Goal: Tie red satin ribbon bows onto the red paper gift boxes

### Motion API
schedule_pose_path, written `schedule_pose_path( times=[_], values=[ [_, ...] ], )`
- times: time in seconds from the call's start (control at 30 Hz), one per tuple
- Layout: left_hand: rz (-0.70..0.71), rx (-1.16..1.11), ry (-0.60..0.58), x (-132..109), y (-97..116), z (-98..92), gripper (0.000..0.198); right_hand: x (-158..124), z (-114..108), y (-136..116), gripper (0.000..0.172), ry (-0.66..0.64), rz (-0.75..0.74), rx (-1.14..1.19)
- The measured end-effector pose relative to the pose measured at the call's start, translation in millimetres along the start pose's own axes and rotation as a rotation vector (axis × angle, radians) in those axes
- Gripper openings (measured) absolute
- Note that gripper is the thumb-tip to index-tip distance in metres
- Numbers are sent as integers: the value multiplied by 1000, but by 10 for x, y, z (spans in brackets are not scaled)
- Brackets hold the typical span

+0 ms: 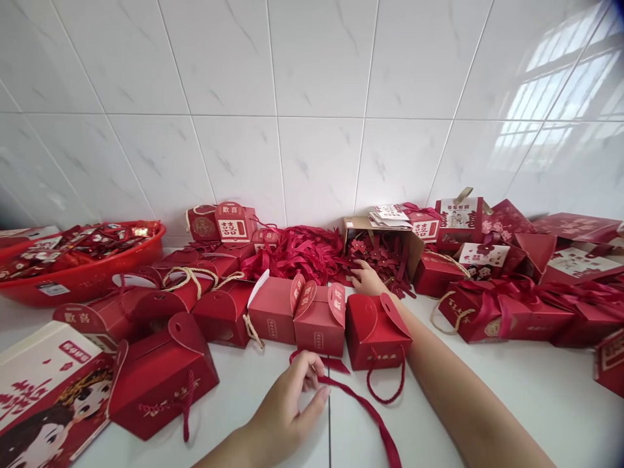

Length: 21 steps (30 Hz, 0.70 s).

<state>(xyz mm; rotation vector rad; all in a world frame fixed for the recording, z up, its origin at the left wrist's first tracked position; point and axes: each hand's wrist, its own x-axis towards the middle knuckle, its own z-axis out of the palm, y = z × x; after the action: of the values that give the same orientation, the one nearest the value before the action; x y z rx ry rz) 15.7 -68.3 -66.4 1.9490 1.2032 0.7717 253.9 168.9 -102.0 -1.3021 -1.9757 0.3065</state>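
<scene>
My left hand (287, 403) is low in the middle, fingers curled in a pinch on a red ribbon (363, 406) that trails toward the bottom edge over the white surface. My right hand (366, 279) reaches far forward, past a small red gift box (375, 331), into the heap of red paper ornaments (383, 257) spilling from a tipped cardboard box (353, 227). Its fingers are bent down on the ornaments; whether they grip one is hidden. A row of small red gift boxes (316, 318) stands between the two hands.
A red plastic basin (82, 279) of wrapped sweets sits at far left. A large illustrated box (43, 390) lies at bottom left. Loose red ribbons (297, 253) pile against the tiled wall (312, 97). Several ribboned red boxes (502, 312) crowd the right side.
</scene>
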Motion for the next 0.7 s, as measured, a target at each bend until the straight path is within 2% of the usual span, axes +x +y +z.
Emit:
schedule_pose_path(
  times=[0.2,0.33,0.43,0.5,0.57,0.63,0.7],
  values=[
    [-7,19,-14,15,0,41,12,-43,3,-77,27,4,47,106],
    [50,-22,-77,34,-10,-4,11,13,-198,-197,25,89,115,236],
    [79,-75,-75,34,-45,-11,13,65,-590,-434,36,162,120,376],
    [98,-80,-52,22,-67,6,14,23,-953,-668,41,207,80,465],
    [174,-11,-31,13,-63,26,15,-134,-1350,-929,45,284,20,539],
    [318,136,19,28,-9,21,15,-407,-1727,-1160,47,475,-125,624],
    [471,298,70,90,108,-22,16,-744,-2043,-1306,52,661,-272,465]
  ],
)
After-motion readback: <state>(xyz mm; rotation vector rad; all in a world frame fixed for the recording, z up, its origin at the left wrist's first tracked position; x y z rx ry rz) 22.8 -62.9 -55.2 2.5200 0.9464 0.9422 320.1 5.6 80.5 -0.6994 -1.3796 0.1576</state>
